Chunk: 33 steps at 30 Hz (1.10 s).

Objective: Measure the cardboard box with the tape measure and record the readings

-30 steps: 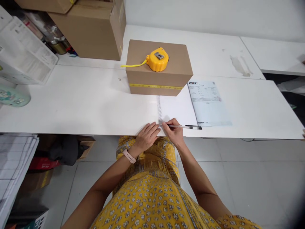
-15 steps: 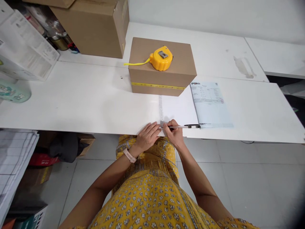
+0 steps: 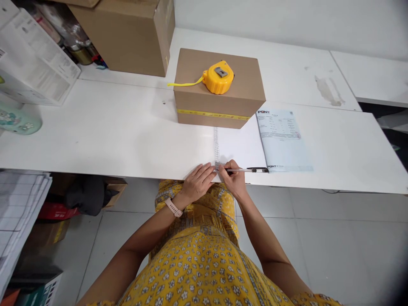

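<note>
My left hand (image 3: 198, 182) lies flat with fingers stretched out on the near edge of the white table (image 3: 105, 136), just left of a clear ruler (image 3: 216, 146). My right hand (image 3: 234, 177) is closed on a pen (image 3: 250, 170), its tip at the near end of the ruler. The ruler runs along the left edge of a white sheet (image 3: 240, 146) towards a small cardboard box (image 3: 218, 91) with yellow tape round it. A yellow tape measure (image 3: 217, 77) rests on top of that box, a short length of blade pulled out.
A printed form (image 3: 282, 138) lies right of the white sheet. A large cardboard box (image 3: 127, 34) stands at the back left, with a white printed carton (image 3: 32, 63) and a green patterned object (image 3: 17, 121) further left. Boxes and stacked sheets (image 3: 19, 208) sit below the table's left side.
The view has shifted slightly, so everything sits a little higher and further right. Both hands, the pen and the ruler stay where they were on the table.
</note>
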Motion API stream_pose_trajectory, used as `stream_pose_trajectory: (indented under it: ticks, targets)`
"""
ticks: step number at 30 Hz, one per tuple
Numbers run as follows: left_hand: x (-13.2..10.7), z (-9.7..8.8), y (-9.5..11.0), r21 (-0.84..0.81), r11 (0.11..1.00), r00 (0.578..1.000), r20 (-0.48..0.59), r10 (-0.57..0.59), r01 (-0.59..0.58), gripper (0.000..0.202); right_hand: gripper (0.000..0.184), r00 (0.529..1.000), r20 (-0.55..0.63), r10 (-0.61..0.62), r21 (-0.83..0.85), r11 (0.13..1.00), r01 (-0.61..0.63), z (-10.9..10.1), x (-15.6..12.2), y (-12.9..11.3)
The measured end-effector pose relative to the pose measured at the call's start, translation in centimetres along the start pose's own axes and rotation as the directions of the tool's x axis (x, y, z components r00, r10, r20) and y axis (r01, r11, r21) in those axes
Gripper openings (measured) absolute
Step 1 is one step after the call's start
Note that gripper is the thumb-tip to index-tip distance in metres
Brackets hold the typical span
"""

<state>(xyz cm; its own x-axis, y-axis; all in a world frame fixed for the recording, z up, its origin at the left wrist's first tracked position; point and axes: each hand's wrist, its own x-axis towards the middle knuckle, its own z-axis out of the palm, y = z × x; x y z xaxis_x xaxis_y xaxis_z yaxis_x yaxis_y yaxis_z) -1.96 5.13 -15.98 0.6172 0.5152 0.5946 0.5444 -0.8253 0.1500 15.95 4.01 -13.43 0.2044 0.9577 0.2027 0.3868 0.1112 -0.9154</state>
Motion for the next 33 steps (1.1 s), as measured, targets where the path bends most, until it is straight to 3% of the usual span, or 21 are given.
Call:
stream_pose_trajectory:
  ticks: [13,21,33]
  targets:
    - [-0.14,-0.02,-0.02,-0.001,1.000,1.000,0.022,-0.006,0.006,0.026,0.035,0.997,-0.008,0.077,0.038,0.996,-0.077,0.00,-0.08,-0.17]
    - [-0.38,0.25,-0.01,-0.044,0.999,0.998,0.059,-0.030,0.032,0.030,0.034,0.999,-0.014,0.040,0.007,0.999,-0.040,-0.04,0.06,-0.06]
    - [-0.45,0.12,-0.03,-0.064,0.996,0.993,0.110,-0.049,0.056,0.031,0.037,0.997,-0.006,0.078,0.025,0.997,-0.078,0.05,0.01,-0.22]
